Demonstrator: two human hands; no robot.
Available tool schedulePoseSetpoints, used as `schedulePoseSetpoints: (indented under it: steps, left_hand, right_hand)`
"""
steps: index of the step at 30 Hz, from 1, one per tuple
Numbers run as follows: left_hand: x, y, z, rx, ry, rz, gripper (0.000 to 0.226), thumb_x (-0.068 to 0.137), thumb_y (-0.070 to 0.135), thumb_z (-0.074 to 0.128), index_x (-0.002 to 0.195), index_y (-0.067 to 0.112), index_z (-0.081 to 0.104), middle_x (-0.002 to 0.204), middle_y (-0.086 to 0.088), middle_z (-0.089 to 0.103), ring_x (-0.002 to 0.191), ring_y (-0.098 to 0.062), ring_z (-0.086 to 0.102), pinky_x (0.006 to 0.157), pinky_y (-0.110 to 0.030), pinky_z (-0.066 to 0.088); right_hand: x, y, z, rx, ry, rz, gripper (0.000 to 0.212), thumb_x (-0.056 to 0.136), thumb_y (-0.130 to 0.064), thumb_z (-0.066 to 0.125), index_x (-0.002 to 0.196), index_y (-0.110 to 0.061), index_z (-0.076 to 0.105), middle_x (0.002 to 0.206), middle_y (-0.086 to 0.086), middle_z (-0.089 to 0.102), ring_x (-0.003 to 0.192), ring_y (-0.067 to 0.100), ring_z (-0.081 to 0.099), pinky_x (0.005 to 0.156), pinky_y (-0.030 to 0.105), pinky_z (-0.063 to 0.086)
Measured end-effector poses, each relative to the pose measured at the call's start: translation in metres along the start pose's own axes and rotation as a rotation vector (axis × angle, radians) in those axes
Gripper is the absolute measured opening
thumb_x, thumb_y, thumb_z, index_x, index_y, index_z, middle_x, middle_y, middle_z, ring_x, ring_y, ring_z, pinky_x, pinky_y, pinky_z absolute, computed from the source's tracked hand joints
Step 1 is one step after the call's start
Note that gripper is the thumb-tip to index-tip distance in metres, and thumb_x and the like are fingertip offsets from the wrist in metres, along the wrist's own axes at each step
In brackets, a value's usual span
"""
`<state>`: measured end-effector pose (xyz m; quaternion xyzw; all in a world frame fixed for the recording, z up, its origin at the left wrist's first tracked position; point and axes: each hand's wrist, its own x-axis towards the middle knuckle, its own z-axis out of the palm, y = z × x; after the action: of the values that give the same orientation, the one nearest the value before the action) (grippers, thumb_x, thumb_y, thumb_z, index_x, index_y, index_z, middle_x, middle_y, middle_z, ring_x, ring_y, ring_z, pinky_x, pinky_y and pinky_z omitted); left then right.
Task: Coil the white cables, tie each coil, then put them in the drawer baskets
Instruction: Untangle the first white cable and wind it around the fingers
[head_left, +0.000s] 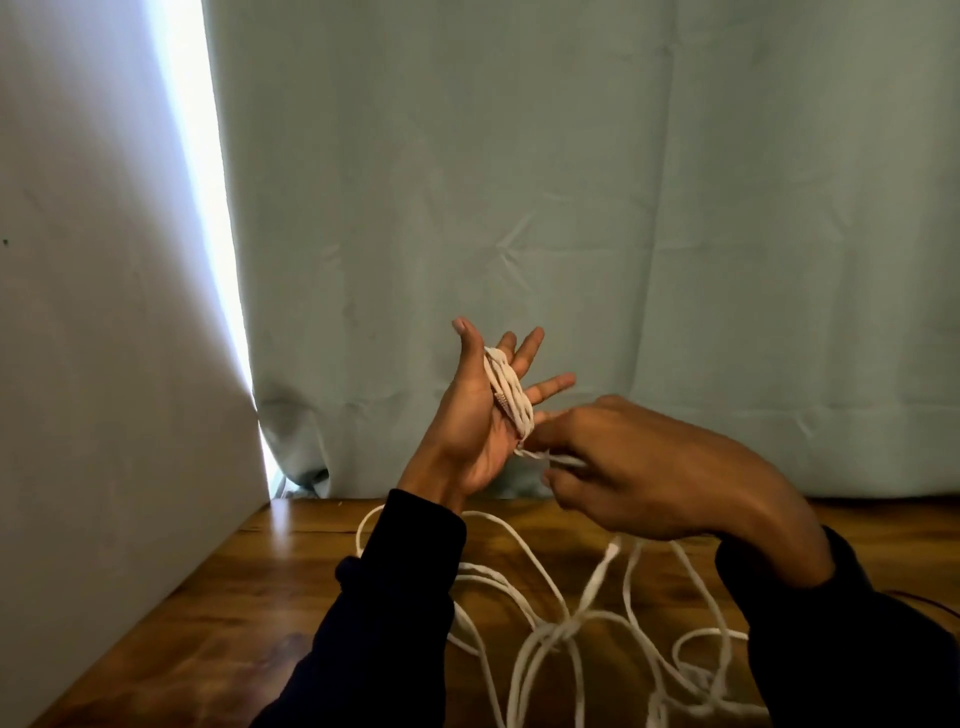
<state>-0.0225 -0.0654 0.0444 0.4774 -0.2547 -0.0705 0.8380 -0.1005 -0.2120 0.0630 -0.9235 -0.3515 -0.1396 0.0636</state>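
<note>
Your left hand (475, 415) is raised with fingers spread, its grip open, and several turns of a white cable (509, 397) are wound across the palm. Your right hand (660, 467) pinches the same cable's running strand just beside that coil. The remaining loose cables (571, 623) lie tangled on the wooden bench (249, 597) below.

Glossy wood table (291, 597), cloth curtain (571, 208)
</note>
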Motion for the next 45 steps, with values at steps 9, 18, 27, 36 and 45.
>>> schedulePoseSetpoints:
  steps: [9,18,27,36,45]
  left_hand:
    - [-0.009,-0.002,-0.001,0.354,-0.247,-0.036,0.112,0.071,0.091,0.003,0.102,0.006,0.068,0.082,-0.029,0.048,0.052,-0.022,0.036,0.044,-0.028,0.02]
    - [-0.019,0.008,0.001,0.744,-0.227,-0.131,0.084,0.075,0.083,0.034,0.068,0.001,0.054,0.036,-0.005,0.034,0.029,-0.01,0.024,0.039,-0.019,0.024]
    - [-0.025,0.013,-0.003,0.146,-0.627,-0.035,0.04,0.095,0.039,0.063,0.088,0.001,0.074,0.032,0.003,0.029,0.026,-0.008,0.013,0.038,-0.013,0.023]
    - [-0.019,0.01,0.014,-0.25,-0.508,0.145,0.055,0.1,0.019,0.047,0.152,0.007,0.034,0.155,-0.02,0.04,0.131,-0.039,0.053,0.09,-0.041,0.058]
    - [-0.007,0.0,0.008,-0.196,-0.285,0.15,0.084,0.088,0.04,0.064,0.158,0.03,0.019,0.163,-0.005,0.026,0.14,-0.042,0.04,0.097,-0.053,0.052]
  right_hand:
    - [-0.003,0.012,-0.011,0.275,0.395,-0.075,0.037,0.089,-0.003,0.067,0.111,-0.028,0.05,0.085,-0.01,0.066,0.076,0.004,0.066,0.061,0.014,0.05]
    - [0.002,0.037,-0.015,-0.066,0.777,-0.076,0.034,0.071,0.009,0.077,0.089,-0.014,0.06,0.081,-0.006,0.061,0.071,0.012,0.057,0.064,0.031,0.054]
    - [0.019,0.052,0.008,0.171,0.607,0.02,0.049,0.079,-0.06,0.055,0.084,-0.015,0.074,0.067,-0.006,0.066,0.06,0.005,0.061,0.058,0.02,0.048]
    - [0.038,0.033,0.038,0.435,0.107,0.178,0.012,0.099,-0.027,0.059,0.102,-0.016,0.06,0.081,0.0,0.072,0.066,0.012,0.07,0.073,0.031,0.06]
    - [0.021,0.001,0.022,0.129,-0.33,0.183,0.028,0.104,-0.034,0.048,0.122,-0.012,0.049,0.097,0.004,0.067,0.08,0.017,0.067,0.073,0.03,0.055]
